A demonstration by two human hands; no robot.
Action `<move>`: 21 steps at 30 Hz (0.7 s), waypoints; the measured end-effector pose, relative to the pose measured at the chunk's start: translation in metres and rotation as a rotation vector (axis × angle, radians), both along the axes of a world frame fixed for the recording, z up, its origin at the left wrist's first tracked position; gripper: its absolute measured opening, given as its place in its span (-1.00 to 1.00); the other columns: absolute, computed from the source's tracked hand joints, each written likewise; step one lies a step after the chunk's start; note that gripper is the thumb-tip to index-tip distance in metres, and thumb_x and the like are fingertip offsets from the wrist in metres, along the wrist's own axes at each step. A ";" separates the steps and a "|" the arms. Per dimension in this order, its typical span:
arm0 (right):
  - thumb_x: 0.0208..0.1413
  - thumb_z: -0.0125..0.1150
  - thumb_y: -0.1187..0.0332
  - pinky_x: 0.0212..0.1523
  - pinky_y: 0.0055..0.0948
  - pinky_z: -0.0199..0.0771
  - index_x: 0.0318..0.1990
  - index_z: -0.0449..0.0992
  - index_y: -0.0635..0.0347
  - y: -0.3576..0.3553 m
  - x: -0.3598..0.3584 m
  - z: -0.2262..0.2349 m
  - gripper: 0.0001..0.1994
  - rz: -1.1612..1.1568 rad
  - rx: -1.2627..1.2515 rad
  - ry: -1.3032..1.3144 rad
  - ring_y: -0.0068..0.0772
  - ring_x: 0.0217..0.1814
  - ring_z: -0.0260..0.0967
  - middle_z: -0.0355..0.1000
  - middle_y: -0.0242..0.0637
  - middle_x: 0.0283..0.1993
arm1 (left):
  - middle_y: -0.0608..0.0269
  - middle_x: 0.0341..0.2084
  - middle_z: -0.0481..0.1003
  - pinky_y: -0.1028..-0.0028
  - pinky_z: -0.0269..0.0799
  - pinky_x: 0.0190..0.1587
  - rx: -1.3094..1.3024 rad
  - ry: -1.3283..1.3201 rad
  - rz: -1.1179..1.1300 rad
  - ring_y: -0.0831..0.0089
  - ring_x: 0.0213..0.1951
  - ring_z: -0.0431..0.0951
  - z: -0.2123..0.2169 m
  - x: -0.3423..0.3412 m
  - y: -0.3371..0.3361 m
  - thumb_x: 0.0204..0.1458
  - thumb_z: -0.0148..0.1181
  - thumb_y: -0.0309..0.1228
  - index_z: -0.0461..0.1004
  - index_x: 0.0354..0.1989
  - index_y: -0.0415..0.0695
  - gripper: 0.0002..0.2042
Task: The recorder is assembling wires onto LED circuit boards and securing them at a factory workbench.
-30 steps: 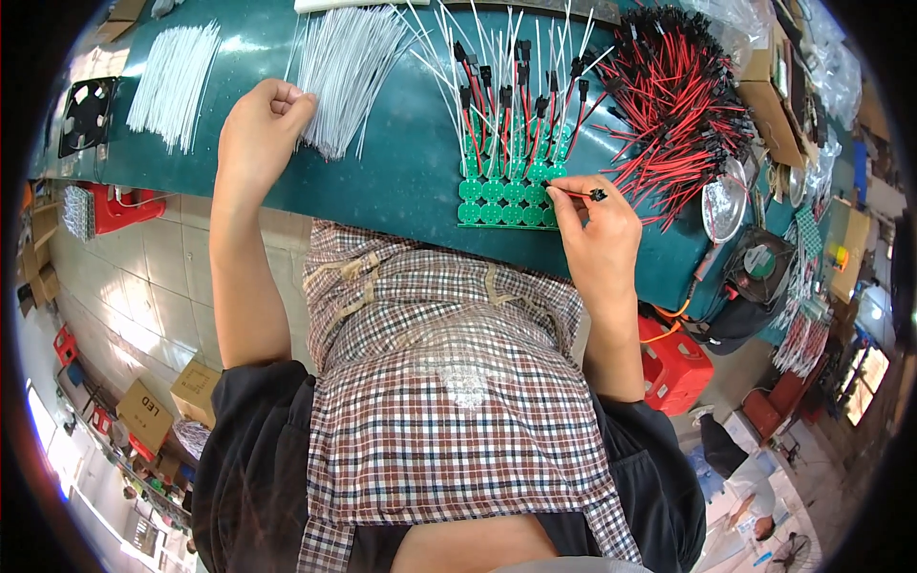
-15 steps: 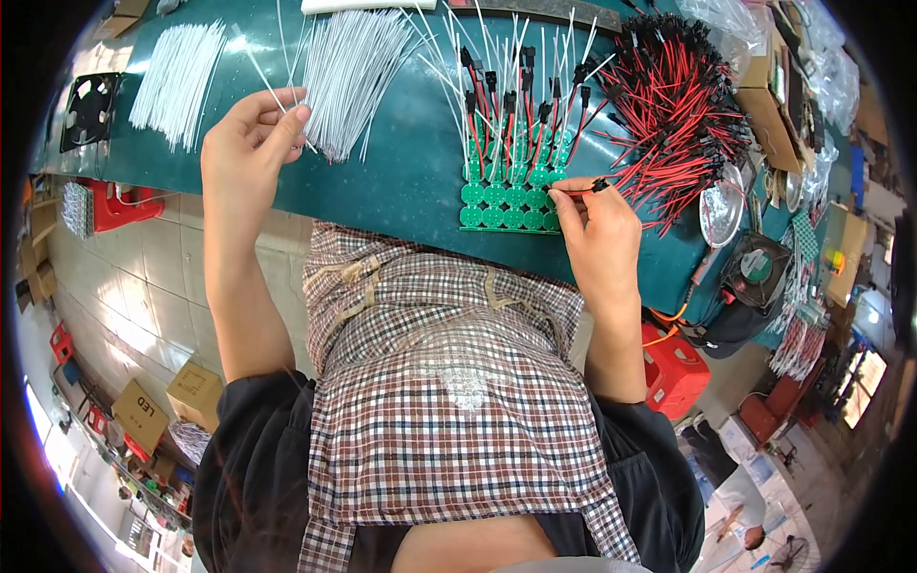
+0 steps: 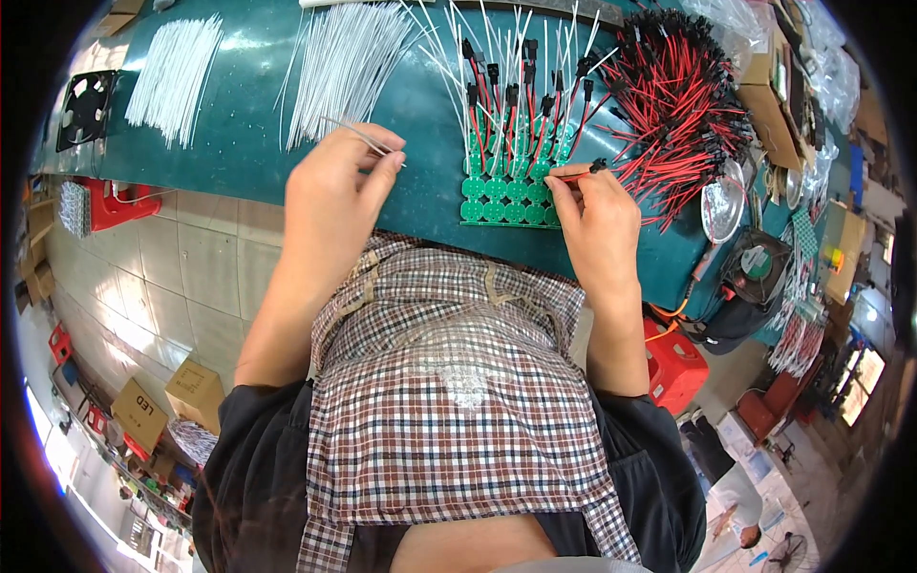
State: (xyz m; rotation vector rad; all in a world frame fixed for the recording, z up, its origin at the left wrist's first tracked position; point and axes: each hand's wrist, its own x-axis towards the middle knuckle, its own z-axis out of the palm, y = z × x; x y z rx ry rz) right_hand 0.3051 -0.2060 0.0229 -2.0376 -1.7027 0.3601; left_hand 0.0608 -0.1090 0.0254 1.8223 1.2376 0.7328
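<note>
Left hand shifted right from beside white wire pile, toward green board. Head view: left hand pinches thin white wire, count unclear; right hand pinches red-black lead at board's right edge, probably for fine control. Board flat on surface: round green pads, near rows bare, far rows bristling with black-plugged leads.

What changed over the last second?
The left hand moved right and nearer the body, from the white wire pile's left side toward the green boards, bringing along pinched white wire; one strand or more, I can't tell. Unchanged: the right hand holds its black-plugged lead by the boards' right edge; boards stayed put.
</note>
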 end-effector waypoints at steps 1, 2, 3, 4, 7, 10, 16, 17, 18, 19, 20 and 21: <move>0.10 0.36 0.46 -0.41 -0.32 0.44 -0.30 0.57 0.30 0.001 0.000 0.000 -0.89 0.007 0.006 0.005 -0.24 -0.45 0.47 0.49 -0.20 -0.38 | 0.18 -0.29 0.60 0.45 0.59 -0.35 0.049 0.030 -0.010 0.36 -0.38 0.64 -0.008 0.003 -0.002 0.06 0.31 -0.61 0.54 -0.27 -0.27 -0.90; 0.10 0.36 0.46 -0.41 -0.32 0.44 -0.30 0.57 0.30 0.002 0.000 -0.001 -0.89 0.004 0.003 0.005 -0.24 -0.45 0.47 0.49 -0.20 -0.38 | 0.18 -0.29 0.60 0.45 0.59 -0.35 0.047 0.031 -0.013 0.36 -0.38 0.64 -0.012 0.003 -0.003 0.06 0.31 -0.61 0.54 -0.27 -0.27 -0.90; 0.10 0.36 0.46 -0.41 -0.32 0.44 -0.30 0.57 0.30 0.003 0.001 -0.003 -0.89 0.020 0.023 0.016 -0.24 -0.45 0.46 0.48 -0.20 -0.39 | 0.18 -0.29 0.60 0.44 0.59 -0.35 0.075 0.102 -0.034 0.36 -0.38 0.65 -0.014 0.004 -0.005 0.06 0.30 -0.61 0.54 -0.26 -0.27 -0.91; 0.10 0.36 0.46 -0.41 -0.32 0.44 -0.29 0.56 0.30 0.003 0.002 -0.004 -0.89 0.033 0.043 0.027 -0.25 -0.46 0.46 0.47 -0.20 -0.39 | 0.18 -0.29 0.60 0.43 0.59 -0.35 0.104 0.173 -0.058 0.36 -0.38 0.65 -0.015 0.005 -0.005 0.07 0.29 -0.61 0.55 -0.26 -0.26 -0.91; 0.06 0.37 0.44 -0.30 -0.18 0.49 -0.30 0.55 0.26 0.005 0.001 -0.003 -0.87 0.033 0.014 0.016 -0.07 -0.32 0.51 0.50 -0.19 -0.33 | 0.17 -0.29 0.60 0.44 0.58 -0.35 0.065 0.033 -0.032 0.36 -0.38 0.65 -0.009 0.010 -0.008 0.08 0.27 -0.61 0.54 -0.25 -0.26 -0.91; 0.06 0.38 0.44 -0.30 -0.18 0.49 -0.30 0.55 0.25 0.003 0.001 -0.005 -0.87 0.022 0.039 0.050 -0.09 -0.31 0.51 0.50 -0.19 -0.32 | 0.18 -0.33 0.61 0.47 0.58 -0.34 -0.127 -0.147 -0.004 0.37 -0.39 0.66 -0.003 0.023 -0.014 0.09 0.26 -0.62 0.55 -0.25 -0.24 -0.91; 0.05 0.38 0.46 -0.36 -0.23 0.50 -0.30 0.54 0.24 0.001 -0.001 -0.010 -0.88 -0.043 0.085 0.097 -0.12 -0.38 0.50 0.50 -0.20 -0.35 | 0.16 -0.41 0.60 0.44 0.53 -0.38 -0.034 -0.158 -0.158 0.36 -0.44 0.63 -0.009 0.056 -0.026 0.08 0.29 -0.58 0.56 -0.25 -0.22 -0.91; 0.05 0.38 0.46 -0.36 -0.23 0.50 -0.30 0.54 0.24 0.002 -0.001 -0.011 -0.88 -0.049 0.086 0.099 -0.12 -0.38 0.50 0.50 -0.20 -0.35 | 0.16 -0.40 0.58 0.41 0.51 -0.40 0.006 -0.157 -0.202 0.31 -0.46 0.61 -0.011 0.060 -0.026 0.04 0.32 -0.56 0.56 -0.27 -0.19 -0.90; 0.04 0.39 0.47 -0.38 -0.25 0.49 -0.30 0.54 0.24 0.002 -0.002 -0.011 -0.87 -0.069 0.089 0.147 -0.15 -0.41 0.50 0.50 -0.20 -0.36 | 0.16 -0.40 0.58 0.41 0.51 -0.40 0.006 -0.155 -0.208 0.31 -0.46 0.61 -0.010 0.064 -0.026 0.04 0.32 -0.56 0.56 -0.27 -0.19 -0.90; 0.03 0.40 0.47 -0.41 -0.27 0.49 -0.31 0.53 0.23 0.002 -0.002 -0.012 -0.87 -0.091 0.093 0.195 -0.18 -0.44 0.51 0.51 -0.21 -0.37 | 0.18 -0.40 0.58 0.40 0.51 -0.40 0.087 -0.135 -0.227 0.30 -0.45 0.61 -0.010 0.068 -0.025 0.01 0.33 -0.57 0.56 -0.28 -0.17 -0.88; 0.03 0.40 0.47 -0.41 -0.27 0.49 -0.31 0.53 0.23 0.002 -0.002 -0.013 -0.87 -0.097 0.094 0.198 -0.18 -0.44 0.51 0.51 -0.21 -0.37 | 0.20 -0.40 0.57 0.39 0.51 -0.40 0.169 -0.116 -0.245 0.28 -0.44 0.61 -0.010 0.072 -0.025 -0.02 0.34 -0.57 0.57 -0.29 -0.14 -0.87; 0.03 0.40 0.47 -0.42 -0.28 0.49 -0.31 0.53 0.23 0.002 -0.002 -0.015 -0.86 -0.097 0.106 0.208 -0.22 -0.45 0.51 0.51 -0.22 -0.38 | 0.24 -0.40 0.56 0.38 0.51 -0.40 0.186 -0.117 -0.226 0.28 -0.44 0.60 -0.017 0.077 -0.027 -0.07 0.36 -0.57 0.56 -0.31 -0.10 -0.84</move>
